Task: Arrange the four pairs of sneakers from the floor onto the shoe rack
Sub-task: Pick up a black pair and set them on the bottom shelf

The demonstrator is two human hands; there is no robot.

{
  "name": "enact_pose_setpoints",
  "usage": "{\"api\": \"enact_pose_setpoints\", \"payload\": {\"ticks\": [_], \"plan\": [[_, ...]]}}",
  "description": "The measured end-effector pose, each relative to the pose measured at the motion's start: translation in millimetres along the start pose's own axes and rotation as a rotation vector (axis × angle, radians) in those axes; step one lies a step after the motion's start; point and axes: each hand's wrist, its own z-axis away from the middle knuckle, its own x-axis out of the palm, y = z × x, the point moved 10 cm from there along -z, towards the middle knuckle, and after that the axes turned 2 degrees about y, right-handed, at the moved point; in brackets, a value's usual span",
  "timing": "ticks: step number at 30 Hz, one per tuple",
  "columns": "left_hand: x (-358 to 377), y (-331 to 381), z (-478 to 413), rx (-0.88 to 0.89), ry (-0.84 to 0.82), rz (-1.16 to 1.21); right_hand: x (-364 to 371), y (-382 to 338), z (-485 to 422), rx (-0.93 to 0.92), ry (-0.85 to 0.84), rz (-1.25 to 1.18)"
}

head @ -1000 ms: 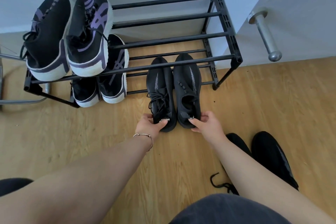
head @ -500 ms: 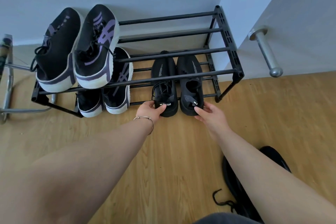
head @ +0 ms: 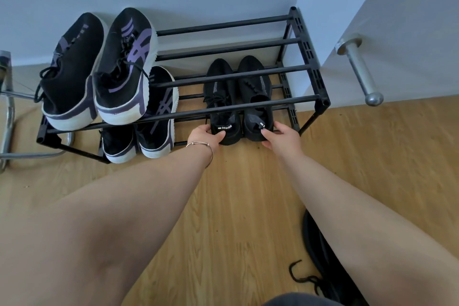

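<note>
While seating: black pair point(head: 237, 99) is sitting on the lower tier of the rack point(head: 309, 57), at its 3 o'clock end, heels poking out front.
Left hand point(head: 206, 135): fingers pinching the left heel.
Right hand point(head: 279, 136): fingers pinching the right heel.
Risk: heels overhanging (my guess), so a careless release may be tipping them off the front bar.
Around: purple pairs point(head: 99, 69) filling the 9 o'clock side; last sneaker point(head: 320, 251) lying at 5 o'clock, lace point(head: 301, 278) trailing, the right forearm covering most of it.
</note>
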Motion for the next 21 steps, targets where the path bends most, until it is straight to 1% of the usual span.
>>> {"api": "enact_pose_setpoints", "payload": {"ticks": [3,6,8,11,14,18,21], "plan": [[-4.1,5.8,-3.7,0.02,0.002,-0.052,0.4,6.3,-3.8,0.043,0.013,0.006],[-4.4,10.5,-3.1,0.025,-0.034,-0.097,-1.9,9.5,-5.3,0.05,0.02,0.052],[-6.0,15.2,3.3,0.048,-0.054,-0.158,-3.6,6.8,-2.5,0.007,0.014,0.177],[-10.2,21.8,18.2,0.115,-0.07,-0.254,-3.9,-1.0,8.1,-0.072,-0.002,0.439],[-7.0,23.7,28.0,0.196,-0.093,-0.34,-0.9,-9.3,20.9,-0.168,-0.012,0.582],[-0.7,27.4,45.1,0.295,-0.11,-0.566,2.3,-10.4,45.9,-0.313,0.042,0.821],[3.0,29.6,67.4,0.427,-0.124,-0.821,3.6,-4.5,72.7,-0.363,0.047,0.912]]}}
